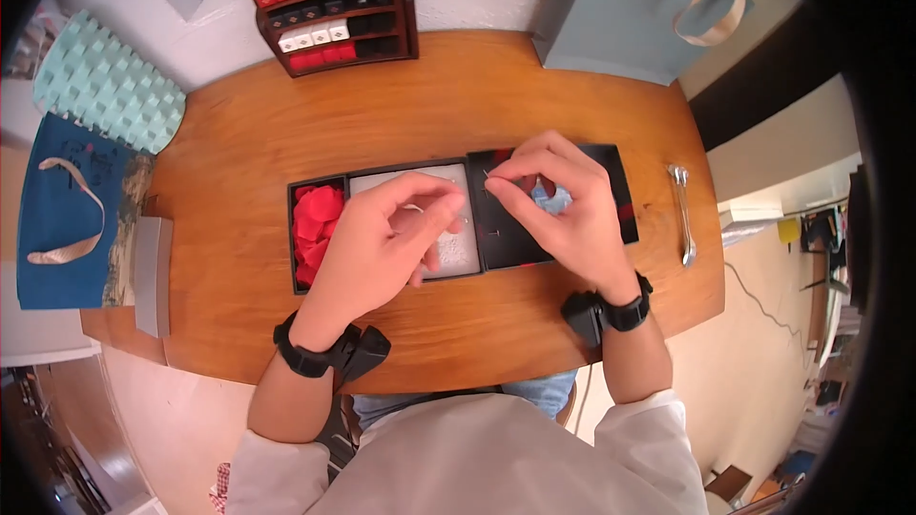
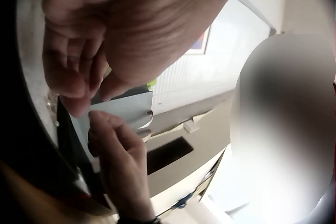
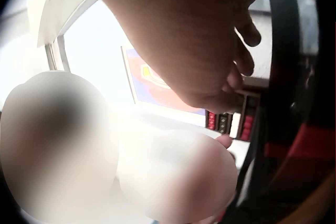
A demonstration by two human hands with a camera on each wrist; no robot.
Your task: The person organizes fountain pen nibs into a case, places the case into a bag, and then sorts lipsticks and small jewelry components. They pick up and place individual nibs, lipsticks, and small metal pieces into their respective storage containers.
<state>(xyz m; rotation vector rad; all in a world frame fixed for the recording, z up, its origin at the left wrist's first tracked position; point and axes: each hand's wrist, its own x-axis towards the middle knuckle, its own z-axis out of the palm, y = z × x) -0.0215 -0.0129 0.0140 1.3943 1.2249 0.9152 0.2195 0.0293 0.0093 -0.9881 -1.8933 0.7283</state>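
Observation:
My right hand (image 1: 563,195) pinches a small, thin metal pin-like piece (image 1: 487,178) between thumb and forefinger. It is above the black right part (image 1: 515,250) of a shallow box. Another small thin metal piece (image 1: 494,232) lies on that black surface, and light blue material (image 1: 551,196) shows behind the right fingers. My left hand (image 1: 382,238) hovers over the white-lined compartment (image 1: 382,179), thumb and forefinger tips close together. I cannot tell whether they hold anything. Tiny clear pieces (image 1: 456,246) lie on the white lining. Red petals (image 1: 315,224) fill the left compartment.
Two wrenches (image 1: 681,215) lie at the table's right. Behind stand a wooden rack (image 1: 334,10) of small red, black and white boxes and a grey-blue paper bag (image 1: 620,10). At left are a blue bag (image 1: 76,219), a teal textured container (image 1: 110,86) and a grey box (image 1: 153,277).

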